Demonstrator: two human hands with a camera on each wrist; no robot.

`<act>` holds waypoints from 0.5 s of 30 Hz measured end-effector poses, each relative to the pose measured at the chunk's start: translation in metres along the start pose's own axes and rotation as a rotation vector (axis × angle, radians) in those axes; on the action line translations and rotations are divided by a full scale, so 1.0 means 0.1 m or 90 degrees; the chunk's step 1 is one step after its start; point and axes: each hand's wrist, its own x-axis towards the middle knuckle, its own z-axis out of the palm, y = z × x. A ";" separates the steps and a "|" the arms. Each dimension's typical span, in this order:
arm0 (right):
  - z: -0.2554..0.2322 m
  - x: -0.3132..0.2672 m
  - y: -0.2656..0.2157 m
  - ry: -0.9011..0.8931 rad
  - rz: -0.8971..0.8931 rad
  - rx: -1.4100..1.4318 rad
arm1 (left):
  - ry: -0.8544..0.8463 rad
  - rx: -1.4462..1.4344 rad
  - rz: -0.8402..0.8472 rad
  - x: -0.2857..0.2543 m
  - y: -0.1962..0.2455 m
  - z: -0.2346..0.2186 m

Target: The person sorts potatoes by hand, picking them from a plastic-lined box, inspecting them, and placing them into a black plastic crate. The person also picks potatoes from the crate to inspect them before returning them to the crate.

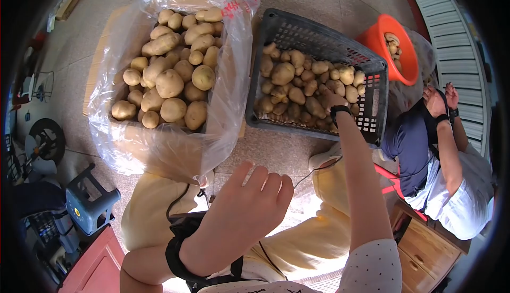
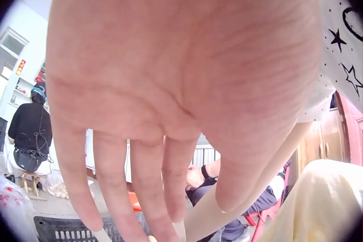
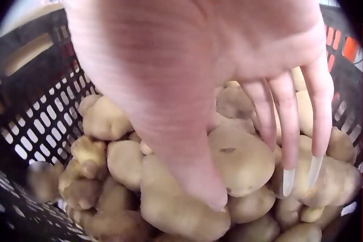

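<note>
Inside the black crate (image 1: 375, 102), my right hand (image 1: 330, 101) reaches among piled potatoes (image 1: 282, 74). Seen from the right wrist, the right hand (image 3: 249, 140) has its thumb against the near side of a potato (image 3: 244, 160), with two fingers passing behind it; their tips are hidden. The other two fingers extend down over neighbouring potatoes (image 3: 329, 181). My left hand (image 1: 241, 216) is held above my lap, palm down, holding nothing. In the left wrist view the left hand (image 2: 170, 94) shows a bare palm and loosely extended fingers.
Left of the crate stands a plastic-lined box (image 1: 228, 88) of larger potatoes. An orange bucket (image 1: 372, 38) with some contents is beyond the crate's right end. A seated person (image 1: 451, 171) is at the right, a blue stool (image 1: 90, 200) at the left.
</note>
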 end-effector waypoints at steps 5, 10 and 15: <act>-0.12 -0.10 -0.05 0.004 -0.005 -0.088 | 0.011 0.003 -0.008 0.01 -0.02 0.01; -0.19 0.07 0.40 -0.011 -0.046 0.030 | 0.043 0.011 -0.011 0.03 -0.03 0.09; -0.77 -1.12 0.20 0.030 -0.194 0.404 | 0.087 0.007 0.002 0.07 0.00 0.18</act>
